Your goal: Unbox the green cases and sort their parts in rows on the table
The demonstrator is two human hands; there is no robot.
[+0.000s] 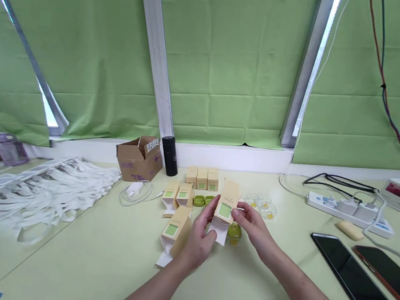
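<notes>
Between my two hands is a small kraft cardboard box with a green square window, its white bottom flap hanging out. My left hand wraps its left side and lower flap. Fingers of my right hand grip its right edge. Below the box, a green-topped clear container stands on the table, partly hidden. To the left lie similar boxes with flaps out, the nearest box close to my left wrist. Green cups sit just behind my left hand. Clear containers with yellow bits stand behind my right hand.
Closed kraft boxes line up at the back beside a black cylinder and an open carton. White straps spread at left, near a coiled charger cable. Phones and a power strip lie at right.
</notes>
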